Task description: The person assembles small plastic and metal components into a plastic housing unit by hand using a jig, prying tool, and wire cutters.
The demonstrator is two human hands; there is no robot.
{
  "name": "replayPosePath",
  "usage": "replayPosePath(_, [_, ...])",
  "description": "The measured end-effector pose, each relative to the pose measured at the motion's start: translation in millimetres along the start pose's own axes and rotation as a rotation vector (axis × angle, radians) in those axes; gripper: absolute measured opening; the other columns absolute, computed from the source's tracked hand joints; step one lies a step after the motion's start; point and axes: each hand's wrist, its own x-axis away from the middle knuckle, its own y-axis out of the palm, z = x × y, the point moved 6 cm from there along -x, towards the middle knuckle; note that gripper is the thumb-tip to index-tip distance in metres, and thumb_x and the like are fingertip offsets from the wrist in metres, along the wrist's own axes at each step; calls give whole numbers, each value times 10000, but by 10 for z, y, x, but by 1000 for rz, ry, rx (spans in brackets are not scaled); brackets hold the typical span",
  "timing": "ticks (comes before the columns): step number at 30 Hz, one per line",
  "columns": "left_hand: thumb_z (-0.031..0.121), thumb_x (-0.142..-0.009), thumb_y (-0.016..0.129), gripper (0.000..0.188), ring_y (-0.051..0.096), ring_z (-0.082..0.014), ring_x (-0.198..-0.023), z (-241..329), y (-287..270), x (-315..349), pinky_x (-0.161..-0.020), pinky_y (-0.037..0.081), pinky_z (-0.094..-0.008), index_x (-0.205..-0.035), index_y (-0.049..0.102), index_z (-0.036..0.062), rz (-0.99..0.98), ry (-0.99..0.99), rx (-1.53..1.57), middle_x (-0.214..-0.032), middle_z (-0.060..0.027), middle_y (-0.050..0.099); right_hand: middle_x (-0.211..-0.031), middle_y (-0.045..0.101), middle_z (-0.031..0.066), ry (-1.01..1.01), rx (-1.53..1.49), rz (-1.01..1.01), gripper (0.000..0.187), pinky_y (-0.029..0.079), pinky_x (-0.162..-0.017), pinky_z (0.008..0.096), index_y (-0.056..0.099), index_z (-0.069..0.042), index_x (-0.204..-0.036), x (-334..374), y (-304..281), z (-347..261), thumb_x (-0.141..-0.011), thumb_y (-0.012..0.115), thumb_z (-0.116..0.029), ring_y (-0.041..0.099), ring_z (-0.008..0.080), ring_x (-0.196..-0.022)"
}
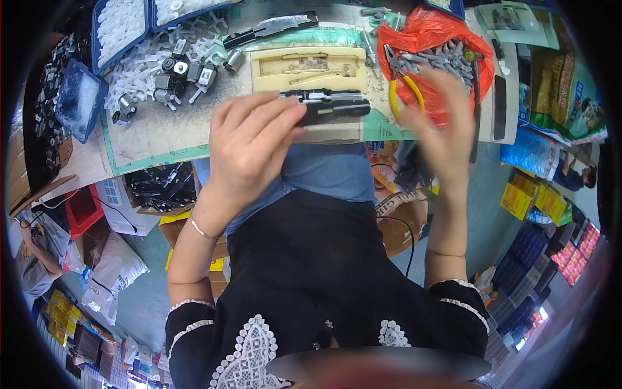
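Note:
At the near edge of the table, my left hand (pixel 249 146) grips the left end of a long black plastic part (pixel 343 109), shaped like a toy gun shell half. A silver and black strip-like piece (pixel 324 95) lies along its far side. Just beyond is a cream-coloured fixture block (pixel 275 83) with recesses. My right hand (pixel 447 129) is smeared by motion, over the near side of a red plastic bag (pixel 483 45); whether it holds anything does not show. Grey plastic pieces (pixel 447 55) fill the bag, and yellow-handled pliers (pixel 393 81) lie against its left edge.
White plastic pieces and small motors (pixel 175 68) are heaped at the left. Blue trays (pixel 123 32) of white parts stand behind them. A black and silver assembly (pixel 272 27) lies at the back. Below the table's left side is a box of black parts (pixel 165 188).

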Motion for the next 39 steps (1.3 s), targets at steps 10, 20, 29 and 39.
replayPosePath(10, [113, -725, 706, 271, 586, -209, -918, -135, 230, -101, -810, 383, -342, -991, 655, 92, -137, -47, -56, -993, -23, 654, -1176, 546, 245, 379, 245, 236, 401, 379, -941, 414, 539, -5, -1189, -11, -352, 1950, -933, 454, -301, 502, 362, -1122])
replayPosePath(20, [36, -711, 587, 241, 609, -246, -857, 76, 344, -185, -718, 490, -328, -939, 613, -33, -225, 40, -215, -950, -136, 615, -974, 625, 250, 393, 427, 168, 351, 472, -769, 445, 522, -5, -1179, -321, -437, 1837, -851, 514, -128, 602, 411, -904])
replayPosePath(29, [28, -732, 584, 105, 608, -239, -782, 172, 389, -236, -664, 489, -308, -812, 606, -36, -212, 99, -395, -869, -154, 613, -1000, 657, 169, -213, -88, 54, 234, 509, -686, 366, 610, 14, -1066, 44, -76, -273, -835, 600, -21, 660, 274, -824])
replayPosePath(39, [18, -735, 581, 63, 568, -207, -668, 193, 416, -239, -608, 463, -287, -677, 582, -6, -185, 136, -418, -688, -106, 551, -726, 601, 154, 147, -216, -171, 193, 455, -568, 335, 602, 13, -1035, 148, 425, -19, -921, 523, -121, 585, 262, -609])
